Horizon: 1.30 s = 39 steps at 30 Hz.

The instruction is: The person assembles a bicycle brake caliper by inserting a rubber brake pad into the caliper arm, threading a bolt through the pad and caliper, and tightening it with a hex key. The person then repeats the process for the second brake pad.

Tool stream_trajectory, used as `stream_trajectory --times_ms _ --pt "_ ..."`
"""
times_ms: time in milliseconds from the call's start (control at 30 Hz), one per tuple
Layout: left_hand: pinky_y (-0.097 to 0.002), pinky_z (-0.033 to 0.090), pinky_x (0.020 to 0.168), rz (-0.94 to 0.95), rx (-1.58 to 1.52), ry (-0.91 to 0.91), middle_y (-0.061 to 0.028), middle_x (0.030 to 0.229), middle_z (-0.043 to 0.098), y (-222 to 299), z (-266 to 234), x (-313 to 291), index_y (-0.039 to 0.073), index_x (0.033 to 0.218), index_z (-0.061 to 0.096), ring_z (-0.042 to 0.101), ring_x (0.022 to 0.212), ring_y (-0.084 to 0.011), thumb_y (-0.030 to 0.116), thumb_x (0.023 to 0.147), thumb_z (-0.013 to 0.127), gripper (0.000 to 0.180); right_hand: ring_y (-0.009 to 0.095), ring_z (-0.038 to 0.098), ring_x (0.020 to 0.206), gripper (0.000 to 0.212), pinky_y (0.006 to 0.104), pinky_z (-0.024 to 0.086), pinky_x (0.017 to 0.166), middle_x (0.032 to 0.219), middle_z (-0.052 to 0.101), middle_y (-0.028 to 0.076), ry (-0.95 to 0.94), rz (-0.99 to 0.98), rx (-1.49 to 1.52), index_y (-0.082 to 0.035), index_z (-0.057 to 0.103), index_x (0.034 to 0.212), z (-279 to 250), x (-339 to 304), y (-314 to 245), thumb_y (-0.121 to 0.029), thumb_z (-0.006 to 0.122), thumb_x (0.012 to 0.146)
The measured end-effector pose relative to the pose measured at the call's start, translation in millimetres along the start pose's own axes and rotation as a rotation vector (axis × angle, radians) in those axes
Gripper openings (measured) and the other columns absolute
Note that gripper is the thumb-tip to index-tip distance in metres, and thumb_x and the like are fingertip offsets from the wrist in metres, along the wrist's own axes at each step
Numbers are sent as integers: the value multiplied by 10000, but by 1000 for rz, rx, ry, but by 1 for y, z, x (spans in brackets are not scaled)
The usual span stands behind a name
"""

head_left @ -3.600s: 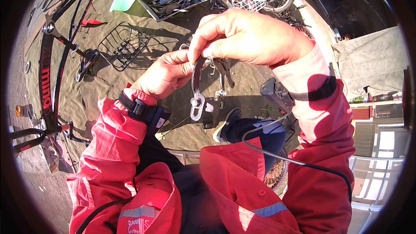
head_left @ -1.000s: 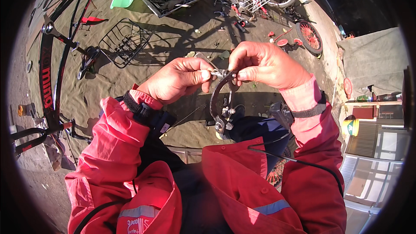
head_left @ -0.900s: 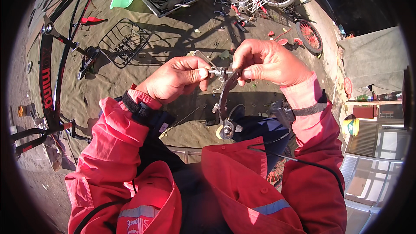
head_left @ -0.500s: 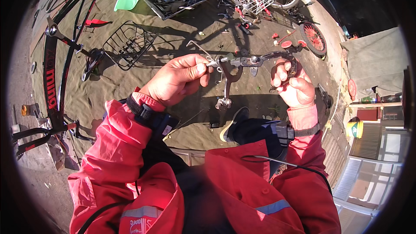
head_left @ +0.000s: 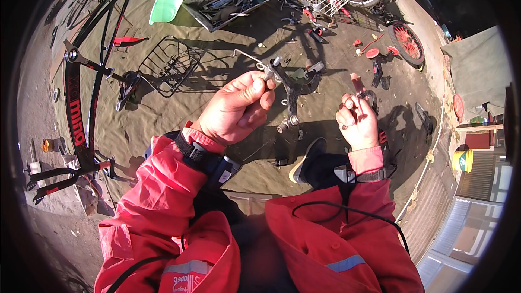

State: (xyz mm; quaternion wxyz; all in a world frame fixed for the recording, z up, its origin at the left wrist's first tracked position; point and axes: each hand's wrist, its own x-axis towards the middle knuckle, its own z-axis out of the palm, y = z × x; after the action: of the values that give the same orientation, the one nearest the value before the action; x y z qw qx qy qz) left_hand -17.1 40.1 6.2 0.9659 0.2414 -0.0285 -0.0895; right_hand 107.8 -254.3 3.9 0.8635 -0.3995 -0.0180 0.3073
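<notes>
Sunlit cloth [head_left: 122, 130] lies below. The left hand [head_left: 239, 107] pinches a metal bike part [head_left: 293, 97] at its three o'clock, long axis roughly twelve-to-six; the curled right hand [head_left: 358, 123], contents unclear, sits farther, towards four.

Hands [head_left: 236, 108] [head_left: 359, 123] raised, well apart (left pinching)
</notes>
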Motion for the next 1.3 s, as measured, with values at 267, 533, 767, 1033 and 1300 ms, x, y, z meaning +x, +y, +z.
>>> stream_trajectory --times_ms 267,533,767,1033,1300 --pt "-216 318 477 -18 4 6 -11 822 596 -21 9 22 100 1077 601 372 491 -69 266 1030 527 188 91 582 657 348 206 415 550 854 602 -7 -117 -20 -336 -69 570 1287 43 28 21 -104 623 945" --pt "-212 353 490 -26 -47 -87 -18 857 600 -39 14 41 107 1104 587 371 470 -56 279 1053 474 213 61 563 655 539 166 383 507 1037 662 -2 -113 -12 -260 -64 596 1296 47 25 27 -182 799 810" --pt "-213 322 475 -110 -116 -59 -28 849 613 -62 27 49 109 1105 589 361 455 -57 289 1054 469 222 114 644 771 531 220 500 636 1051 680 47 -288 -11 -58 -47 617 1275 46 18 28 -143 815 791" --pt "-207 331 467 -174 -109 -91 -35 803 614 -69 27 47 65 1076 597 400 461 -61 251 1040 508 209 198 532 1217 283 362 458 992 1144 676 70 -246 -122 -215 -25 740 1010 51 11 21 -76 816 743" --pt "-226 330 480 -245 -9 30 -49 800 618 -67 28 44 71 1070 618 416 470 -83 232 1005 576 179 196 627 1055 223 291 539 878 1187 612 139 -361 -190 -271 19 681 1068 50 11 18 2 710 847"
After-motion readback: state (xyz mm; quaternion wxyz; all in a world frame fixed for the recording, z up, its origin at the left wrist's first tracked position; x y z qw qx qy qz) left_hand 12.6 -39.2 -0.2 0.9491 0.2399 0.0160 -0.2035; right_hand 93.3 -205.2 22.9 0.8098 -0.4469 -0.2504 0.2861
